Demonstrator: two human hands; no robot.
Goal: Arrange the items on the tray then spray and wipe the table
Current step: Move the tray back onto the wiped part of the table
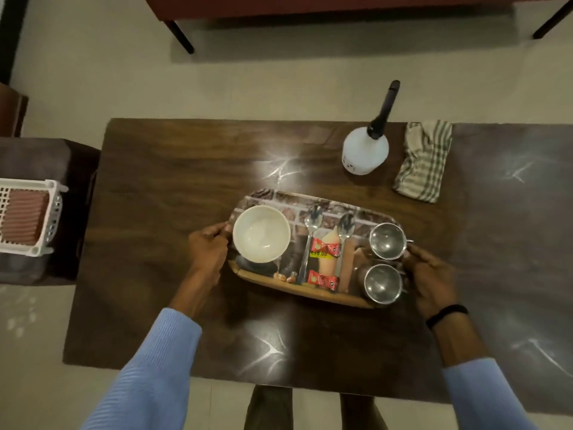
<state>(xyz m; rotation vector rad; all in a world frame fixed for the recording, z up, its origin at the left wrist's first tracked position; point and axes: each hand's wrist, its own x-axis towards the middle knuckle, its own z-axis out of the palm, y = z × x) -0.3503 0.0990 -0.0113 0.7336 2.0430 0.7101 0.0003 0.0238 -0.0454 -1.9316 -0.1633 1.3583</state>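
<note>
**Loaded tray held at both ends; spray and cloth wait beyond it, to the right**

Nearest the person, two blue-sleeved arms reach out over the dark wooden table (173, 212). The left hand (206, 246) curls its fingers over the left end of the oval, picture-printed tray with a wooden rim (310, 292). The right hand (429, 274), with a black band at its wrist, grips the tray's right end. The tray's long axis runs left to right between the hands, its right end a little nearer the person. Whether it rests on the table or is just lifted, I cannot tell.

On the tray, from left to right:
- a white round ceramic bowl (261, 233)
- two steel spoons (311, 231) lying front to back, with red sachets (325, 248) between them
- two small steel cups (387, 240) at the right end, touching or nearly touching the right hand's fingers

The arranging looks finished, so spraying is probably next.

Beyond the tray, toward the far right edge of the table, the white plastic spray bottle with a black nozzle (365, 153) stands upright. The green-and-cream checked cloth (423, 161) lies folded just to its right, not touching it. Both sit forward and to the right of the hands, so the right hand is the nearer one, once it lets go of the tray.
</note>
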